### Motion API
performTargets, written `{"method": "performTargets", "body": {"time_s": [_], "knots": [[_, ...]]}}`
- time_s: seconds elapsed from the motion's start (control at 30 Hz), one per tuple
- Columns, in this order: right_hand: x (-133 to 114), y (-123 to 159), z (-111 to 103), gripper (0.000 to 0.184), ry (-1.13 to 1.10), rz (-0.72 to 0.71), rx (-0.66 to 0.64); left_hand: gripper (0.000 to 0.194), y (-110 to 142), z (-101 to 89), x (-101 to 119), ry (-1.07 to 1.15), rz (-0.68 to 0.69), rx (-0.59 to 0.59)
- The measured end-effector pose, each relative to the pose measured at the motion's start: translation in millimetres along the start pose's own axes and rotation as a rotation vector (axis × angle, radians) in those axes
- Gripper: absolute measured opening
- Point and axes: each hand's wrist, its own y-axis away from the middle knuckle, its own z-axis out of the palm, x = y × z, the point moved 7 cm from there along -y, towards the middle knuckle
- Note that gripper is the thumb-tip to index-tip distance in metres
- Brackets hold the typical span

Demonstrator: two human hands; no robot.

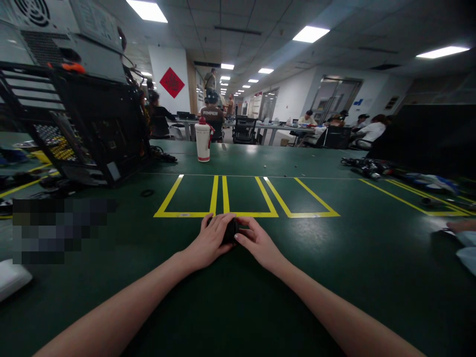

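The person's left hand (210, 240) grasps a small black object (230, 233), its fingers bent over the top. The right hand (262, 243), half curled, holds the right side with thumb and fingertips. This object is just on the near side of the yellow tape outlines (256, 214). Beyond the outlines stands a white cup (203, 144); left of them lies a black ring (148, 192).

I see a cup (203, 143) standing on the table (238, 307). Left of the cup is a PC case (92, 129); front-left of it lies a ring (148, 193). In front of the cup, stretching rightward, run three tape outlines (251, 214). Nearer than these, front-right of the cup, an object (231, 233) sits between the left hand (212, 235) and right hand (257, 242). Far right of the cup lie cables (366, 168); behind it, a chair (244, 130).
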Motion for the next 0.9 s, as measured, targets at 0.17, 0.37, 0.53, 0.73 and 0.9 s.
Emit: {"method": "performTargets", "body": {"time_s": [0.17, 0.37, 0.53, 0.73, 0.9], "knots": [[0.0, 0.8, 2.1, 0.03, -0.006, 0.01, -0.045, 0.06, 0.6, -1.2, 0.9, -0.001, 0.0, -0.01], [-1.6, 2.4, 1.6, 0.02, 0.004, -0.015, -0.007, 0.062, 0.1, -3.3, 2.1, -0.003, 0.003, 0.002], [-1.9, 0.4, -0.3, 0.027, 0.025, -0.004, 0.001, 0.061, 0.0, -0.8, 0.6, 0.013, -0.007, -0.022], [0.4, 0.3, 3.5, 0.03, -0.054, -0.022, -0.057, 0.063, 0.6, 3.1, -3.2, -0.01, 0.007, 0.03], [0.4, 0.1, 2.4, 0.019, -0.014, -0.046, 0.003, 0.062, 0.4, 4.2, -3.9, -0.01, 0.008, 0.033]]}}
